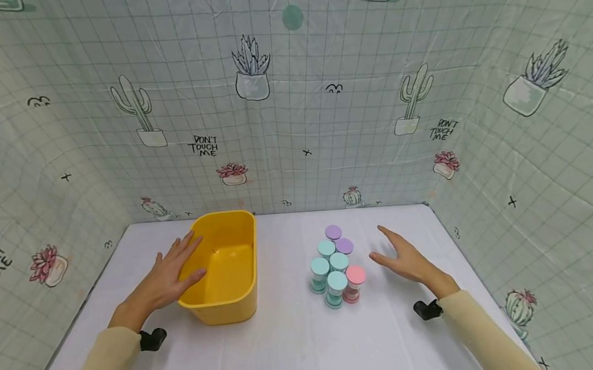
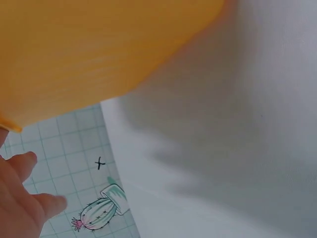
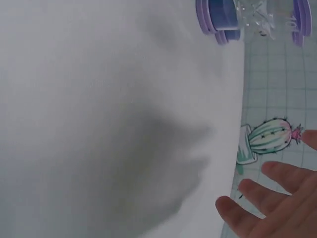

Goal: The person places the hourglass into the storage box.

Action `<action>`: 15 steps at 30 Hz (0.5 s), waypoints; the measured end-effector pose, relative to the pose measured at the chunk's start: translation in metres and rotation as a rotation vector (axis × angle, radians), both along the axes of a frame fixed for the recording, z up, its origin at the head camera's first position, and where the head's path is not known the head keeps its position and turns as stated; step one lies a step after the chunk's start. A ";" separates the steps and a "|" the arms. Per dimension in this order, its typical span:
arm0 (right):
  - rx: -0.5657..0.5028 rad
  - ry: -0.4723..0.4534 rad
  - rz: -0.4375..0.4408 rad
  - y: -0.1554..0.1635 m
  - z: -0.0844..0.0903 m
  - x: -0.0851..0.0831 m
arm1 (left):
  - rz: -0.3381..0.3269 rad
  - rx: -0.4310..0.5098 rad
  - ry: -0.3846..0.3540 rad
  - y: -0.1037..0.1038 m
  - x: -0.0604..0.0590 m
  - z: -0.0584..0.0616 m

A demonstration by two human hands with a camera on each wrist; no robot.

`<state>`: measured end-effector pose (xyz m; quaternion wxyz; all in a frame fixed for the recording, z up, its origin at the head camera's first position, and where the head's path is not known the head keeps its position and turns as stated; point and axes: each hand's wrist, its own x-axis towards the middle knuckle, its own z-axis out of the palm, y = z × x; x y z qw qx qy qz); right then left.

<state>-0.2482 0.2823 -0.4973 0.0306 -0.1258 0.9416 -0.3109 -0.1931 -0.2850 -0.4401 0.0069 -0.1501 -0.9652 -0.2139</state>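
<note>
A yellow plastic bin (image 1: 222,314) stands on the left half of the white table. My left hand (image 1: 167,274) is at its left rim, fingers straight and spread, overlapping the opening in the head view. In the left wrist view, the bin wall (image 2: 99,49) fills the top, with fingertips close by the rim. Right of centre stand several sand timers: two with purple caps (image 1: 333,232), several with teal caps (image 1: 337,282), and one with pink caps (image 1: 355,274). To their right hovers my right hand (image 1: 404,260), fingers extended, holding nothing. A purple-capped timer (image 3: 252,17) appears beyond it in the right wrist view.
White cloth covers the table (image 1: 288,345). A grid-patterned curtain (image 1: 293,119) with cactus drawings encloses the back and both sides. Black wrist cameras sit at the left cuff (image 1: 153,339) and right cuff (image 1: 427,310).
</note>
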 end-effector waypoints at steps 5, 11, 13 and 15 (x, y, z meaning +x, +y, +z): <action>-0.098 -0.096 0.007 -0.014 -0.007 0.002 | -0.016 0.034 -0.043 0.001 0.000 0.001; -0.254 -0.151 0.055 -0.029 -0.005 0.002 | -0.019 0.060 -0.062 -0.001 0.001 0.000; -0.298 -0.164 0.069 -0.033 -0.005 0.001 | -0.020 0.064 -0.063 -0.001 0.001 -0.001; -0.332 -0.168 0.086 -0.037 -0.005 -0.001 | -0.022 0.066 -0.061 -0.001 0.001 -0.001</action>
